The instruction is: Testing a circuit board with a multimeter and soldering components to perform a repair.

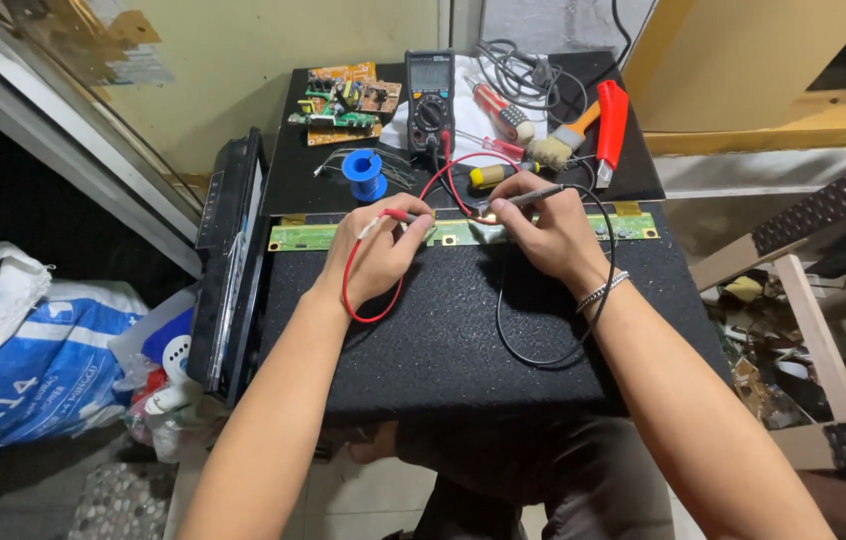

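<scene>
Your left hand (375, 252) is pinched around the red probe (395, 214), tip pressed down on the long green circuit strip (453, 232) that runs across the desk (443, 340) just behind the black foam mat. Your right hand (543, 228) is closed around the black probe (533, 196), its tip on the same strip a little to the right of the red one. Both grips are pen-like, fingers wrapped near the tip end.

The red lead (348, 290) loops down over your left wrist and back up to the multimeter (430, 95) at the rear edge of the desk; the black lead (528, 345) sags in a wide loop across the mat under your right forearm.

The probes look light and stiff, but their points are slender and likely to skate on a glossy board, so hold them low on the barrel, close to the tip, with the heels of your hands resting on the mat. The strip looks thin, narrow and probably fragile; press lightly and, if you must shift it, take it by its long edges rather than its face.

Behind your hands sit a blue solder spool (364, 172), loose circuit boards (343, 100) near the back left corner, screwdrivers (499, 112), a brush (558, 142) and a red-handled tool (611, 125) toward the back right.
</scene>
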